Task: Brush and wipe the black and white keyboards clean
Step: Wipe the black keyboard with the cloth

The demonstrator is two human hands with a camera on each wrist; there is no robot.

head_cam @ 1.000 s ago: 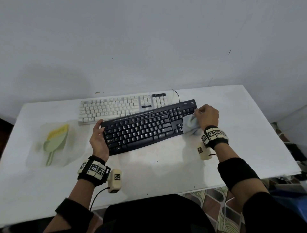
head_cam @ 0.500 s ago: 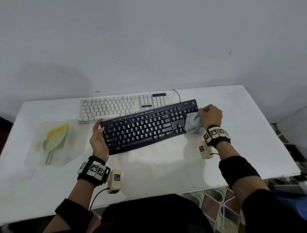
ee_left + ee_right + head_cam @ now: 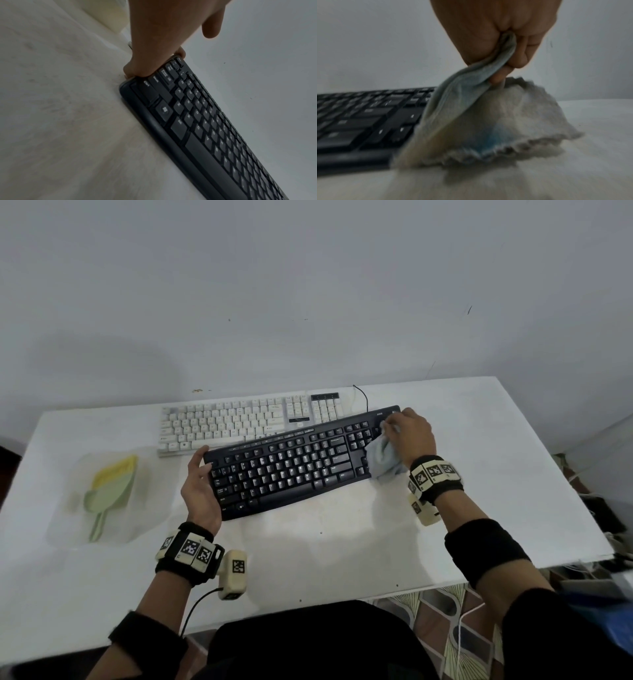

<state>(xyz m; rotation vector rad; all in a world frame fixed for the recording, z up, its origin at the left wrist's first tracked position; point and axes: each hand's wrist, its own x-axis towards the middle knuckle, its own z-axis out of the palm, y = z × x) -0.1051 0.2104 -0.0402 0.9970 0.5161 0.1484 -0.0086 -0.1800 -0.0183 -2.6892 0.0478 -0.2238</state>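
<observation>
at the right end of the black plastic full-size keyboard, over its number pad, the right hand bunches a pale blue-grey cloth with a scalloped edge, fingers curled round a fold of it so the loose part drapes down across the keyboard's right edge and onto the white tabletop; the right wrist view shows the same cloth pinched between thumb and fingers, its hem lying on the table just beside the last dark keys. the black keyboard lies with its long axis running left to right across the table, slanted so the right end sits farther away than the left, and nearly all of its unwiped length stretches leftward from the cloth. at the opposite, left end the left hand braces the short edge, thumb on the far corner and fingers wrapped at the side, as the left wrist view confirms with the left hand clamped on the corner by the ctrl key. so the right hand is the nearer one to wipe, and the stroke most likely has to travel left along the rows toward the bracing hand. behind, touching or nearly touching the black keyboard's far edge, the white keyboard lies almost parallel. far to the left, well apart, a green and yellow hand brush rests on a clear plastic sheet.
</observation>
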